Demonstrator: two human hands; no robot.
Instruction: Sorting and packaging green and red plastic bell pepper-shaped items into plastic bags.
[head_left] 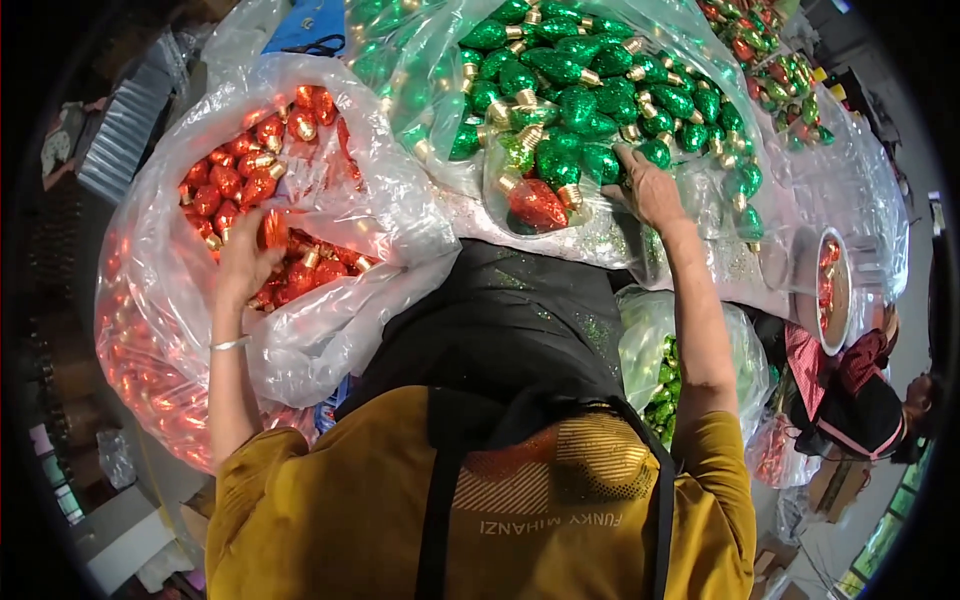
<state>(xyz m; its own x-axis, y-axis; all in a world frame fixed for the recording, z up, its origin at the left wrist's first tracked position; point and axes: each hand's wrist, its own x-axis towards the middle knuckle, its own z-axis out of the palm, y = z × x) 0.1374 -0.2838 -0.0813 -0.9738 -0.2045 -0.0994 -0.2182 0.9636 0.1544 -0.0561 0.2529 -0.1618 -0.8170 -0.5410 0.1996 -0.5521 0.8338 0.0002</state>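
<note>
My left hand (pixel 246 258) reaches into a clear plastic bag (pixel 400 215) of glittery red bulb-shaped ornaments with gold caps. Its fingers and thumb close around one red bulb ornament (pixel 272 230). To the right, my right hand (pixel 652 190) is at the near edge of a heap of green bulb ornaments (pixel 578 105). Its thumb and fingers are apart, with the fingertips beside a green bulb (pixel 600 163). Between my hands, a clear plastic container (pixel 492 200) holds a large red bulb (pixel 538 206), green bulbs and a light green one (pixel 517 152).
By my right forearm stands a bag of small green ornaments (pixel 662 400). A white tub (pixel 832 290) with red pieces is at the right. Further right, another person (pixel 865 400) sits. Mixed ornaments (pixel 785 75) lie at the far right, and a corrugated sheet (pixel 125 130) at the far left.
</note>
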